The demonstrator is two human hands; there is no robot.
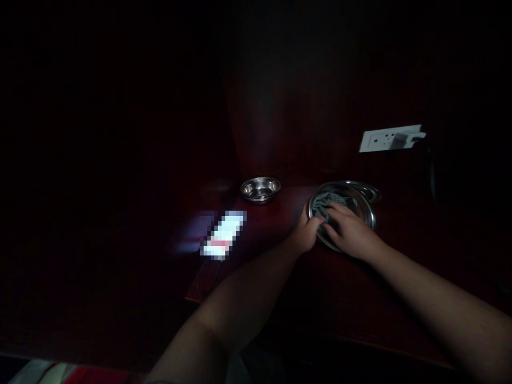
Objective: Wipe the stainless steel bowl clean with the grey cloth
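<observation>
One shiny, round steel bowl (360, 205) tilts over the dark-red tabletop (276, 221); our left hand (306, 234) pinches its rim, while our right hand (352, 233) grips a bunched grey cloth (326, 201) inside it.

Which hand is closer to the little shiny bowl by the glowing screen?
Left. The left hand grips the left side of the bigger bowl, to the right of the little bowl; the right hand is farther right, on the grey cloth inside the bigger one.
</observation>
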